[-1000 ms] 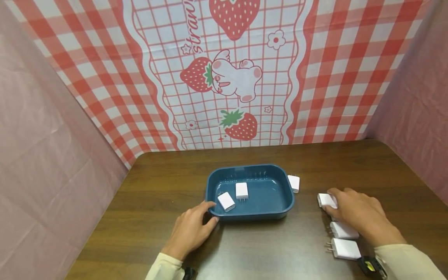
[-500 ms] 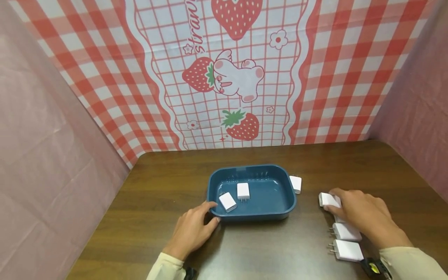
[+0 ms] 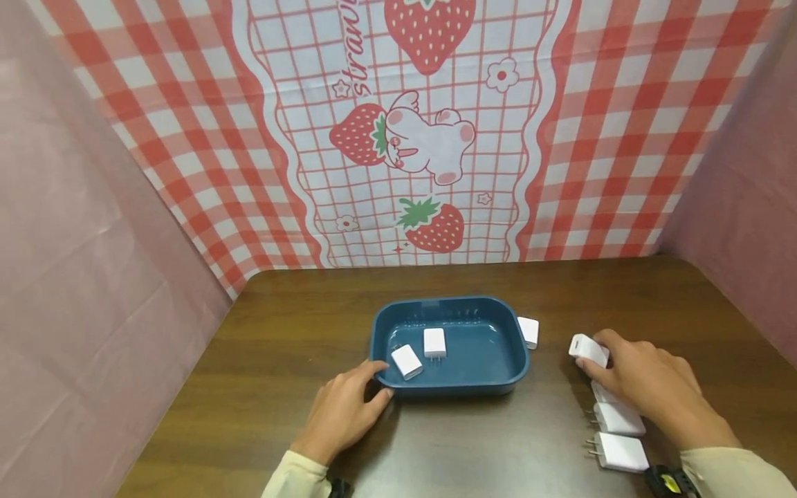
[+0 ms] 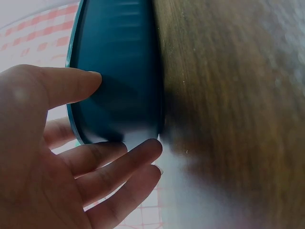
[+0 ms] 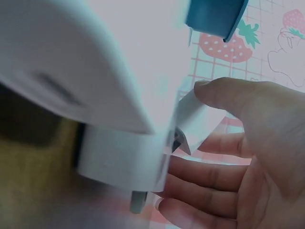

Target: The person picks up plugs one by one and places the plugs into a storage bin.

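- Head view: right hand (image 3: pixel 654 387) pinches a white wall charger (image 3: pixel 591 351), right of the blue tray (image 3: pixel 479 356).
- Left hand (image 3: pixel 342 413) grips the tray's near-left corner.
- Pickup seems in hand; next needs lifting clear of nearby chargers (image 3: pixel 623 452).

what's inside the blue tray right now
The blue tray holds two white chargers, one near the left hand, another toward the middle. The floor directly beneath them is covered.

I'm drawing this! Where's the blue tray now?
In the head view, the blue tray sits on the table, the left hand at its left end, a white charger beside its right end.
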`<state>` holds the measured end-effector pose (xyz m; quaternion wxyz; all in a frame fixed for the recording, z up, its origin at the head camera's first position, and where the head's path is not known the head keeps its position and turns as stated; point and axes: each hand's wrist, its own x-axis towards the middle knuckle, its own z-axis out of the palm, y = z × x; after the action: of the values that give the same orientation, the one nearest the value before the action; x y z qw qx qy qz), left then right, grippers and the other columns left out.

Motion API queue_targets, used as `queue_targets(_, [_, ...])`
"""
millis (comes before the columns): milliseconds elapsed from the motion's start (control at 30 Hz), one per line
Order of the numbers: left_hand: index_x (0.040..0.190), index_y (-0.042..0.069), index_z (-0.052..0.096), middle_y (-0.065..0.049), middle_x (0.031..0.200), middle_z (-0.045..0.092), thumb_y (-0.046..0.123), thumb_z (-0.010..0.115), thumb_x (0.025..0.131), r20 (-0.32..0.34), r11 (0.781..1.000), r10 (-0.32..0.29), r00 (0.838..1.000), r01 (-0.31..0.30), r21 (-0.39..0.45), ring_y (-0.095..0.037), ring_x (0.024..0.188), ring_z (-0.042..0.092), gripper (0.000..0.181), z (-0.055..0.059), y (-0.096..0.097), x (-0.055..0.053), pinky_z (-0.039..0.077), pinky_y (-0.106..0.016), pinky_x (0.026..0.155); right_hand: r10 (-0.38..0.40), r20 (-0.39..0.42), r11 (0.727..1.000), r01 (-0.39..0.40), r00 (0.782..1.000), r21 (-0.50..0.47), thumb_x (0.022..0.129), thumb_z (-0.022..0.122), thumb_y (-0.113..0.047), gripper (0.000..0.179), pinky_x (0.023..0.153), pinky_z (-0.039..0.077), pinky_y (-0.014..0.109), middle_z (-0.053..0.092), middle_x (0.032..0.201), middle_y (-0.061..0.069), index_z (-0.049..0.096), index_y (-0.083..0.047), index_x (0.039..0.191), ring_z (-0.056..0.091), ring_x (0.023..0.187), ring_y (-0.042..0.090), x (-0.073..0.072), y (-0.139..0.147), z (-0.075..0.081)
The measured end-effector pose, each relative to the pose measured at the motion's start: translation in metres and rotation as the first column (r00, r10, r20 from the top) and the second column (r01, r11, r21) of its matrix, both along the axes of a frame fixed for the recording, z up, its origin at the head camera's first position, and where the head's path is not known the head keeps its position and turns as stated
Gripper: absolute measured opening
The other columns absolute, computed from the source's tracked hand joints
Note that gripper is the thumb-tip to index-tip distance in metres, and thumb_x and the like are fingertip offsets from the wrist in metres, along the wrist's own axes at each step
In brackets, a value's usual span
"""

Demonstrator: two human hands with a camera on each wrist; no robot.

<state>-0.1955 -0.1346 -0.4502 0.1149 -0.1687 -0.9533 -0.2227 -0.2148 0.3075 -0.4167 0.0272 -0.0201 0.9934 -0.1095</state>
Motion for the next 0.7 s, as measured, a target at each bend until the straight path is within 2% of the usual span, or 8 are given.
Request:
queue_targets(100, [0.121, 0.02, 0.07, 0.0, 0.117, 0.071, 0.033, 0.075, 0.087, 0.003, 1.0, -0.002, 1.0, 0.002, 0.003, -0.024, 0.092, 0.071, 0.036, 0.0, 0.001, 0.0, 0.054, -0.046, 0.073, -0.008, 0.017, 1.0, 0.008, 1.0, -0.007, 0.089, 0.063, -0.064, 0.075, 0.052, 0.043, 0.053, 0.066, 0.091, 0.021, 0.052, -0.002, 0.13, 0.062, 0.074, 0.034, -0.002, 0.0, 0.003])
queue_targets(233, [0.121, 0.02, 0.07, 0.001, 0.119, 0.071, 0.034, 0.074, 0.088, 0.013, 1.0, -0.002, 1.0, 0.002, 0.011, -0.023, 0.094, 0.071, 0.036, 0.0, 0.001, 0.0, 0.055, -0.045, 0.074, 0.003, 0.0, 1.0, -0.003, 1.0, -0.02, 0.089, 0.06, -0.067, 0.076, 0.053, 0.043, 0.052, 0.068, 0.09, 0.012, 0.054, -0.003, 0.129, 0.064, 0.077, 0.033, -0.002, -0.003, 0.006])
queue_targets(500, [0.12, 0.019, 0.07, 0.0, 0.119, 0.071, 0.031, 0.075, 0.088, -0.008, 1.0, -0.009, 1.0, 0.01, 0.016, -0.025, 0.095, 0.071, 0.034, 0.0, -0.001, -0.002, 0.055, -0.046, 0.075, 0.013, -0.089, 0.997, -0.019, 0.996, -0.07, 0.091, 0.056, -0.069, 0.075, 0.054, 0.044, 0.047, 0.069, 0.092, 0.008, 0.058, -0.002, 0.126, 0.065, 0.079, 0.028, -0.002, -0.015, 0.011])
queue_targets(700, [0.12, 0.018, 0.07, -0.002, 0.121, 0.07, 0.03, 0.075, 0.089, 0.008, 1.0, -0.01, 1.0, 0.01, 0.022, -0.026, 0.098, 0.07, 0.035, 0.001, -0.001, -0.002, 0.055, -0.047, 0.078, 0.003, -0.195, 0.993, -0.026, 0.981, -0.115, 0.091, 0.055, -0.068, 0.073, 0.053, 0.043, 0.04, 0.069, 0.092, 0.006, 0.06, -0.004, 0.125, 0.063, 0.077, 0.022, -0.003, -0.033, 0.022])
